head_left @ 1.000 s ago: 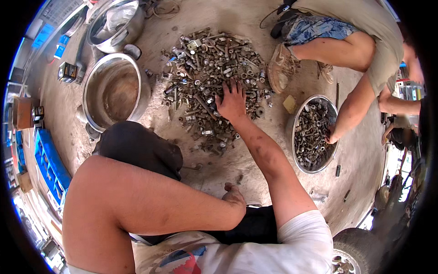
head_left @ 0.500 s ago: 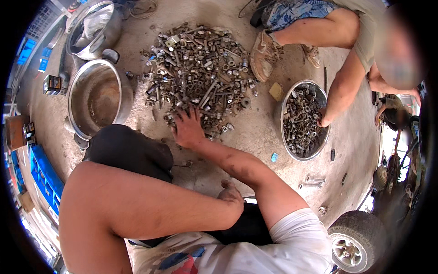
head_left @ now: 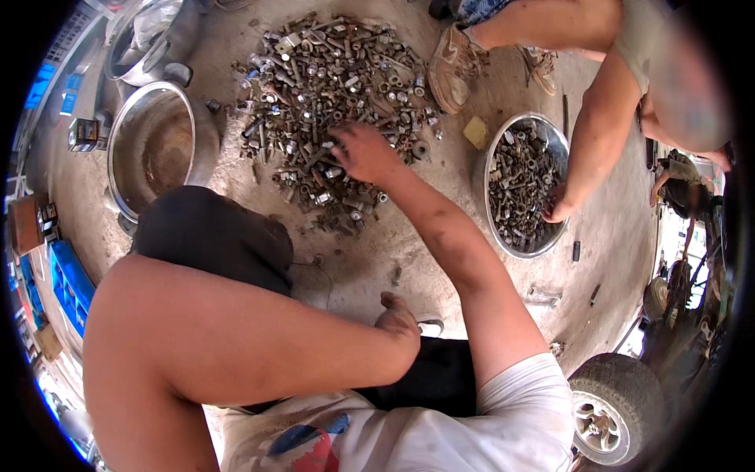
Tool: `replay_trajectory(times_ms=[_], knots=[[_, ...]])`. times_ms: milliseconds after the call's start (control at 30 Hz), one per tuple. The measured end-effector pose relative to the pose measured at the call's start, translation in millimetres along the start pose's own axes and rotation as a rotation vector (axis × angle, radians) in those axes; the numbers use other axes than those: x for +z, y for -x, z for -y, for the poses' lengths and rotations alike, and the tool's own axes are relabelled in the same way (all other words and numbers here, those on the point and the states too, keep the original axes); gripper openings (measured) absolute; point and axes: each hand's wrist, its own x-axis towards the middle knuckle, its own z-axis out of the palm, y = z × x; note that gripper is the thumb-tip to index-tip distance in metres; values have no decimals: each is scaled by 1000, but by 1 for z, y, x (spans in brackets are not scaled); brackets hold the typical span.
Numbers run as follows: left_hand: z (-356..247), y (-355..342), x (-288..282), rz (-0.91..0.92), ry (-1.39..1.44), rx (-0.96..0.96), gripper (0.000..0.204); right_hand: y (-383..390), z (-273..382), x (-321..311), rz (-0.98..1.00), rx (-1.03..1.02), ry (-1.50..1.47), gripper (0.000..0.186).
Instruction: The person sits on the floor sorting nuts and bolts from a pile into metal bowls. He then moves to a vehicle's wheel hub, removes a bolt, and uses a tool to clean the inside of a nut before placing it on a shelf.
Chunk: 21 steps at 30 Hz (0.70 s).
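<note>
Bolts and nuts lie heaped on the floor, spread low, presumably so single pieces show. Right hand among them, fingers half-curled; cannot tell if holding any. Left hand well clear, grip hidden.

The right arm is stretched forward and slightly bent, angled toward the left; the right hand is held back upward, its fingers parted and a little curled, the palm hidden from view. The left arm is folded sharply, its forearm laid across the body; the left hand is bent at the wrist and partly hidden, its grip not shown
</note>
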Motion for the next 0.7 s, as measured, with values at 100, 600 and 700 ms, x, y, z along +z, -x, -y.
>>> replay_trajectory(times_ms=[100,600,700], knots=[[1,-4,9,-77,58,-93,51,12,24,28,-106,69,226,51],[6,4,-10,-24,-7,51,46,67,-1,17,-237,111,-54,28],[12,15,-18,-20,-7,121,44,43,5,4,-106,335,-87,29]])
